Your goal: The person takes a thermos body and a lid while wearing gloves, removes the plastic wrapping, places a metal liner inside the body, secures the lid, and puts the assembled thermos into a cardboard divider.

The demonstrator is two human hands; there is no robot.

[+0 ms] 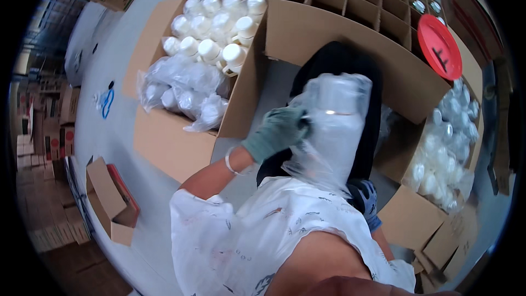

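A white bottle (335, 126) in a loose clear plastic bag lies across my lap, above my dark trousers. My left hand (278, 131), in a grey-green glove, closes on its left side, with crinkled film around the fingers. At the lower right end of the bottle is my right hand (364, 200), in a blue-and-dark glove. Its fingers curl against that end and are partly hidden. Ahead on the left, an open carton (244, 98) holds several white jugs (209, 50) with round caps, some of them in clear bags.
A large carton (329, 27) with cardboard dividers stands ahead; capped items fill some far cells. A red round lid (440, 46) rests at its right edge. Bagged white containers (444, 148) fill a carton at right. A small open box (112, 200) and blue strap (108, 104) lie left.
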